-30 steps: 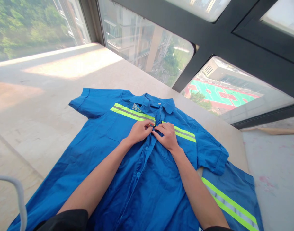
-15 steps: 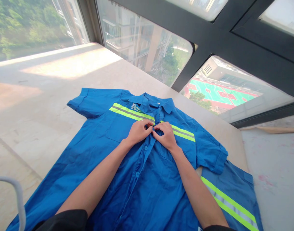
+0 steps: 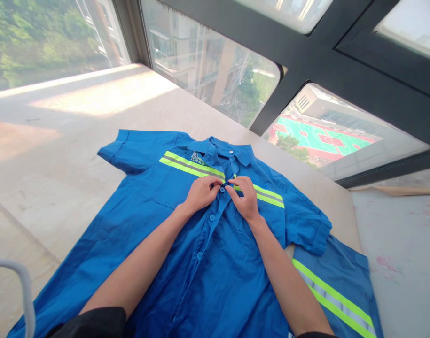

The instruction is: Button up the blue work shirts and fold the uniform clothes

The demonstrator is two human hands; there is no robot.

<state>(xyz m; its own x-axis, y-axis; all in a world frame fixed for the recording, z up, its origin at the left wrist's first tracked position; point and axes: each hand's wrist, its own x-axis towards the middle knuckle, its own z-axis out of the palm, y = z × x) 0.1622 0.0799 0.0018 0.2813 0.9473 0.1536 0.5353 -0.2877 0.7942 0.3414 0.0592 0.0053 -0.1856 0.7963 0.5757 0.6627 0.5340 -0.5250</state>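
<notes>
A blue short-sleeved work shirt (image 3: 130,225) with yellow-green and grey reflective bands lies spread out, its collar toward the window. At chest height on the front placket, my left hand (image 3: 202,192) pinches the fabric edge from the left. From the right, my right hand (image 3: 244,197) pinches the other side of the placket between thumb and fingers. A blue button (image 3: 222,189) shows in the small gap between the two hands. Further down the placket sit two more buttons, one (image 3: 212,217) just below my hands and another (image 3: 199,255) lower.
Another blue garment (image 3: 341,263) with reflective bands lies partly under the shirt at the right. The shirt rests on a pale stone sill (image 3: 59,141) before dark window frames (image 3: 292,56). A grey curved tube (image 3: 26,286) stands at the lower left.
My right hand has shifted slightly right, away from my left hand, and its fingers have straightened a little. The button between the hands now shows more plainly.
</notes>
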